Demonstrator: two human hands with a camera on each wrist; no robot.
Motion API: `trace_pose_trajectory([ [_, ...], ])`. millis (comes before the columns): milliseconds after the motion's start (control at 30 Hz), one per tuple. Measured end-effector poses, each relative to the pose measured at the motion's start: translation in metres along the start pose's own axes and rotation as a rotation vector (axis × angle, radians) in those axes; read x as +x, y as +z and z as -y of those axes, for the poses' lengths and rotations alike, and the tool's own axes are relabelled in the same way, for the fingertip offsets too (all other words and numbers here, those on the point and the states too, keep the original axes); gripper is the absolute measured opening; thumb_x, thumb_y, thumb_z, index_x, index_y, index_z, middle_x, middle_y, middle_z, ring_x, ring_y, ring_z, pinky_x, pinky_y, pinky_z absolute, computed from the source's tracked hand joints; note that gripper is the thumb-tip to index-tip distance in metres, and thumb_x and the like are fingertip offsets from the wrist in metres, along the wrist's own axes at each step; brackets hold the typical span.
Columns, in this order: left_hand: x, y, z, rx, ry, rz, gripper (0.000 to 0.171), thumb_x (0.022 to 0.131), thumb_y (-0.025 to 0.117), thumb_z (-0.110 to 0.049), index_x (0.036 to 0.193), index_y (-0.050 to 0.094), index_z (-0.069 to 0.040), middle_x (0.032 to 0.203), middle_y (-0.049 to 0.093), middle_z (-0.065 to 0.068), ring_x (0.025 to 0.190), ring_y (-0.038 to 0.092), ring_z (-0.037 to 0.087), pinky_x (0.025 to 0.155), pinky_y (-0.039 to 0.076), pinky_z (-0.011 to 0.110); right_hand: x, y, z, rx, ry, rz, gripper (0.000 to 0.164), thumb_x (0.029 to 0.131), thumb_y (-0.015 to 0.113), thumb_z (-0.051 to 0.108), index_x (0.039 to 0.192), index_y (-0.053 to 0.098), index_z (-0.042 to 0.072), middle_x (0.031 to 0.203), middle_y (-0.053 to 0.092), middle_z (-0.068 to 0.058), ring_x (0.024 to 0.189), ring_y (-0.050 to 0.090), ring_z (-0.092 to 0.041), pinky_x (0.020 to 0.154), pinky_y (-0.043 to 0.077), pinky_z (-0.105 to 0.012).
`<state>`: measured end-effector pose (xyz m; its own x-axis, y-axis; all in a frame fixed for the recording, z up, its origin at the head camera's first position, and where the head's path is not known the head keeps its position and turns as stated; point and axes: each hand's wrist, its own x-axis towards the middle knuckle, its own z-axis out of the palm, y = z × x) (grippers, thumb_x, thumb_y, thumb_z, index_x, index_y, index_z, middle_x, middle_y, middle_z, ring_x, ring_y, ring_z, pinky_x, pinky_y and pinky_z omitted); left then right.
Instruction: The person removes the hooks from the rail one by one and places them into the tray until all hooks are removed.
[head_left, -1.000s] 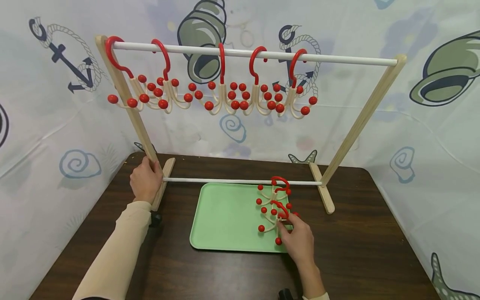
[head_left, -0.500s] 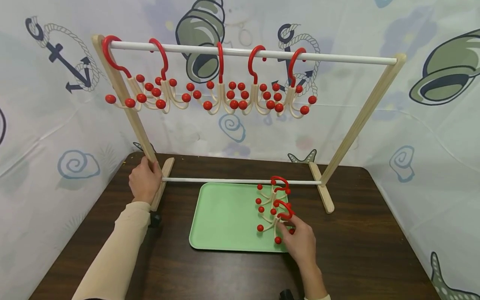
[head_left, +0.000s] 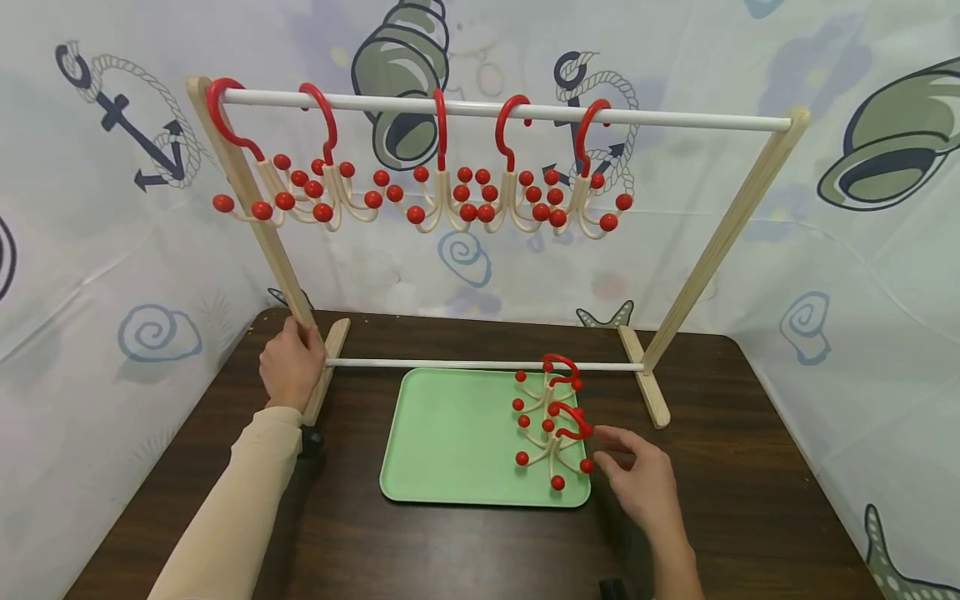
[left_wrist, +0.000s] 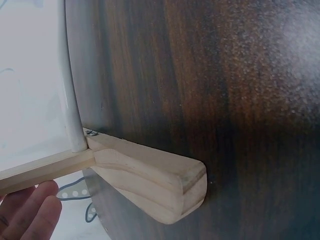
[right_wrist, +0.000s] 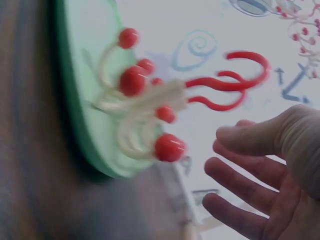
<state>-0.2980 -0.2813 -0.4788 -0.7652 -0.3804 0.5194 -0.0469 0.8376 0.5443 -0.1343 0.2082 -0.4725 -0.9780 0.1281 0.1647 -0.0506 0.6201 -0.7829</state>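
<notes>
My left hand (head_left: 291, 367) holds the lower part of the left wooden post (head_left: 273, 250) of a rack; in the left wrist view its fingertips (left_wrist: 46, 212) lie against that post. On the right side of a green tray (head_left: 450, 442) stand two multi-arm hooks, cream with red ball tips and red hooks on top. Just to the right of the nearer hook (head_left: 553, 446) is my right hand (head_left: 645, 479), fingers spread and holding nothing. The farther hook (head_left: 547, 398) stands behind, partly overlapped by the nearer one. The right wrist view shows the hook tops (right_wrist: 225, 82) in front of the fingertips.
Several like hooks (head_left: 444, 196) hang from the rack's white top rod (head_left: 690, 121), mostly on its left and middle. A lower white rod (head_left: 465, 364) runs behind the tray. Wooden feet (head_left: 645, 379) stand on the dark table (head_left: 450, 550). A patterned cloth (head_left: 750, 275) forms the backdrop.
My right hand has let go of the nearer hook and moved off to the right, past the tray's edge. That hook now stands on the tray. The left hand stays on the post.
</notes>
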Motion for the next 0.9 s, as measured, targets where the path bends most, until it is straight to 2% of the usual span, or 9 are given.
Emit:
trace_pose_trajectory([
  [100,0.000,0.000,0.001,-0.003,-0.003,0.008,0.028,0.097,0.054,-0.025,0.103,0.058,0.002,0.084,0.065,0.030,0.076,0.060,0.056,0.063,0.042,0.064,0.004,-0.018,0.006,-0.040,-0.075,-0.048,0.030,0.086,0.070,-0.004,0.114,0.070,0.005,0.109,0.072,-0.009,0.095,0.069,-0.025,0.081,0.054,-0.041],
  [200,0.000,-0.001,0.001,-0.003,-0.004,0.021,0.029,0.097,0.053,-0.025,0.104,0.058,0.002,0.085,0.065,0.030,0.076,0.060,0.056,0.063,0.042,0.064,0.010,-0.039,0.018,-0.074,-0.170,-0.127,0.026,0.087,0.069,-0.005,0.111,0.072,0.005,0.105,0.073,-0.007,0.090,0.070,-0.020,0.078,0.053,-0.026],
  [300,0.001,-0.001,0.002,-0.001,-0.006,0.026,0.029,0.097,0.053,-0.025,0.105,0.058,0.002,0.085,0.065,0.030,0.076,0.060,0.056,0.063,0.042,0.064,0.018,-0.060,0.039,-0.049,-0.265,-0.215,0.022,0.087,0.070,-0.002,0.107,0.073,0.005,0.101,0.074,-0.005,0.086,0.068,-0.007,0.076,0.047,-0.013],
  [400,0.001,-0.001,0.003,0.003,-0.003,0.027,0.030,0.097,0.052,-0.026,0.105,0.058,0.002,0.084,0.065,0.030,0.075,0.060,0.056,0.061,0.042,0.064,0.029,-0.077,0.066,0.006,-0.346,-0.282,0.023,0.087,0.072,0.000,0.109,0.073,0.005,0.102,0.073,-0.006,0.087,0.062,0.004,0.077,0.045,-0.010],
  [500,0.001,0.000,0.005,0.002,0.007,0.025,0.030,0.097,0.052,-0.026,0.103,0.058,0.003,0.082,0.065,0.030,0.072,0.060,0.056,0.060,0.042,0.064,0.042,-0.090,0.094,0.061,-0.387,-0.307,0.027,0.087,0.072,0.003,0.114,0.072,0.006,0.106,0.072,-0.007,0.089,0.061,0.005,0.079,0.045,-0.012],
  [600,0.001,0.000,0.005,0.001,0.014,0.025,0.030,0.097,0.053,-0.027,0.101,0.059,0.003,0.081,0.065,0.030,0.070,0.061,0.055,0.059,0.043,0.063,0.059,-0.097,0.120,0.090,-0.399,-0.307,0.031,0.088,0.072,0.008,0.119,0.070,0.008,0.111,0.071,-0.006,0.095,0.062,-0.001,0.084,0.045,-0.016],
  [767,0.001,-0.002,0.004,-0.003,0.002,0.043,0.031,0.098,0.054,-0.027,0.105,0.060,0.002,0.083,0.065,0.030,0.073,0.062,0.054,0.061,0.043,0.063,0.096,-0.099,0.153,0.069,-0.444,-0.322,0.039,0.091,0.070,0.022,0.128,0.065,0.011,0.122,0.067,-0.003,0.109,0.063,-0.015,0.094,0.046,-0.031],
  [900,0.002,-0.001,0.005,-0.007,0.004,0.042,0.031,0.098,0.054,-0.027,0.106,0.060,0.002,0.085,0.066,0.030,0.075,0.062,0.055,0.062,0.044,0.063,0.126,-0.097,0.174,0.068,-0.476,-0.302,0.043,0.093,0.066,0.029,0.133,0.062,0.012,0.125,0.066,-0.002,0.111,0.062,-0.018,0.094,0.047,-0.039],
])
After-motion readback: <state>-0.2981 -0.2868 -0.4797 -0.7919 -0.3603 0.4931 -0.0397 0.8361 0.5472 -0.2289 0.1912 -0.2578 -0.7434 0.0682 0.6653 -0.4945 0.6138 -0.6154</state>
